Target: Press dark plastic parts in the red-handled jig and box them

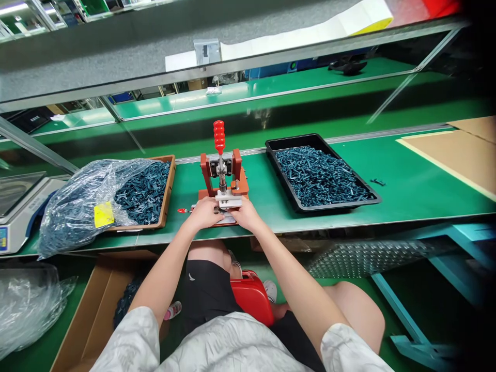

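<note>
- White patterned sleeves [127,341] nearest.
- Left hand [204,214], right hand [247,215]: narrow, curled on toggle press [222,173], at tabletop [310,227] front edge.
- Open room right of black tray [294,138].

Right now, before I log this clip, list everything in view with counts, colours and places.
press: 1, orange-red, middle of bench
bench: 1, green, across view
black tray: 1, black, right of press
parts: many, dark blue, in black tray
wooden tray: 1, brown, left of press
plastic bag: 1, clear, over wooden tray
scale: 1, white, far left
cardboard sheet: 1, tan, bench's right end
box: 1, brown, under bench
left hand: 1, on press
right hand: 1, on press
</note>
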Motion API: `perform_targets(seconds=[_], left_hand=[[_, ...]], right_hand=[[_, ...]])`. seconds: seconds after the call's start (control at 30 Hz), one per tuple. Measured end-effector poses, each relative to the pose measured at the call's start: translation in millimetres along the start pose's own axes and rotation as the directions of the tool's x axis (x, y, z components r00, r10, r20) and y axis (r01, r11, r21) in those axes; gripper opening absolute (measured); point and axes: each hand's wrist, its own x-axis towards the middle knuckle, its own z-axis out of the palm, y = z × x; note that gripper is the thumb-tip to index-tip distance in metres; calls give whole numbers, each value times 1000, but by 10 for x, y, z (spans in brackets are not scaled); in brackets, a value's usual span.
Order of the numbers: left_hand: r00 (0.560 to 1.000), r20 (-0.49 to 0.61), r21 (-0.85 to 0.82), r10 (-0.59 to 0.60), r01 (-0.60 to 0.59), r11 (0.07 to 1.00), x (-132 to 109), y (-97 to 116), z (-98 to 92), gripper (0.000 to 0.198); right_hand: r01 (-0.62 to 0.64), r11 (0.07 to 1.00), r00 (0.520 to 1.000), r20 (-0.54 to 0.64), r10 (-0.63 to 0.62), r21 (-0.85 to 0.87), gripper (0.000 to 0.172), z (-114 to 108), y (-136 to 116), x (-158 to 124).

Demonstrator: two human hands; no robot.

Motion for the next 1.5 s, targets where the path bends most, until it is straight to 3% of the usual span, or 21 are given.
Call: perform_targets(seconds=[0.2, 0.33, 0.53, 0.73, 0.93, 1.2, 1.5], left_hand=[[999, -34, -13, -36, 36, 999, -27, 24, 13, 23], [998, -53, -8, -43, 43, 999, -51, 59, -3, 24], [997, -73, -4, -29, 28, 1000, -59, 23, 26, 26], [996, -86, -10, 0, 0, 1000, -72, -11, 49, 26], [995, -98, -10, 28, -29, 1000, -58, -22, 62, 29], [994, -105, 1, 31, -31, 1000, -59, -8, 66, 26], [991, -129, 11, 37, -36, 999, -35, -5, 83, 21]], right_hand=[[89, 995, 992, 89, -85, -43, 30, -149, 4, 26], [103, 993, 994, 30, -101, -62, 28, -261, 18, 18], [11, 998, 1000, 15, -10, -55, 33, -253, 25, -125], [-139, 990, 990, -24, 139, -14, 18, -231, -20, -302], [73, 996, 997, 27, -71, -60, 26, -142, -66, -164], [25, 998, 1000, 8, -25, -57, 31, 24, 16, -90], [117, 986, 993, 9, -117, -121, 32, -54, 2, -83]])
